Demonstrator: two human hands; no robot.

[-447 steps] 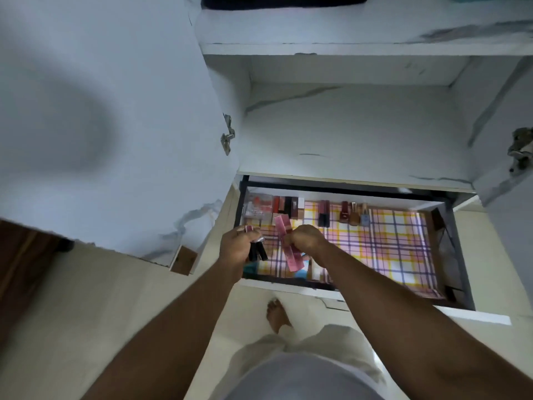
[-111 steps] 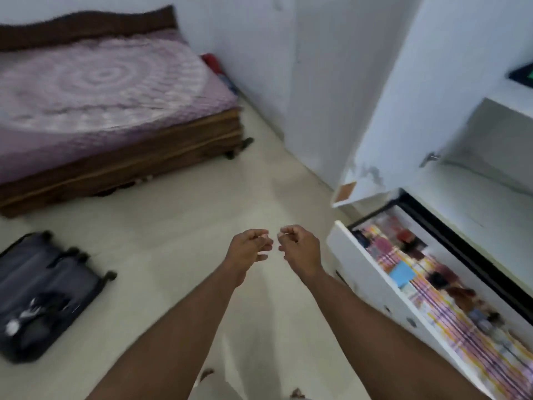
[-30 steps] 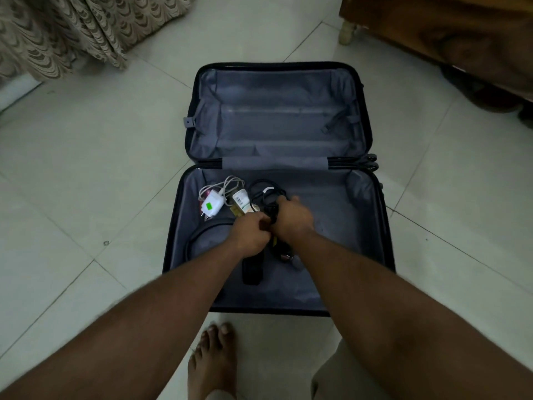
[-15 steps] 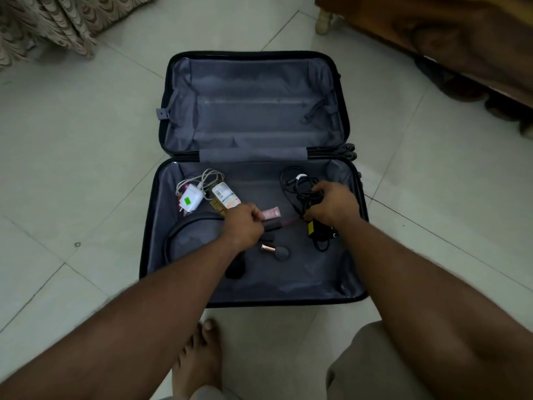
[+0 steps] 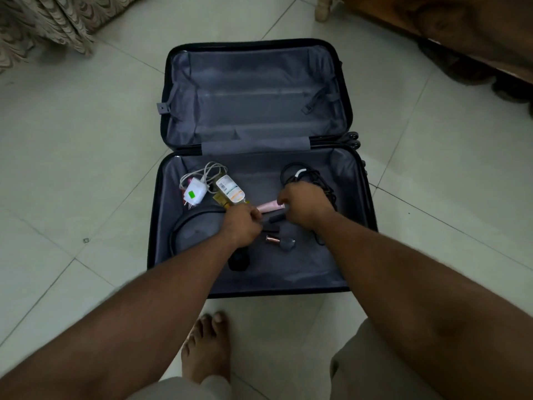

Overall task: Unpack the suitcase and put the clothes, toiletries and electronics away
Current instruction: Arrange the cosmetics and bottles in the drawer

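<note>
Reaching into the near half of the open suitcase [image 5: 357, 186] at frame centre, both hands meet over small toiletries. The right hand [image 5: 305, 206] curls its fingers round the end of a pink tube [image 5: 268, 205]. The left hand [image 5: 242, 223] has fingers bent at a dark lipstick [image 5: 272, 227]; whether it grips cannot be told. A white charger [image 5: 195, 194] and a bottle [image 5: 230, 189] lie to the upper left of the hands.
</note>
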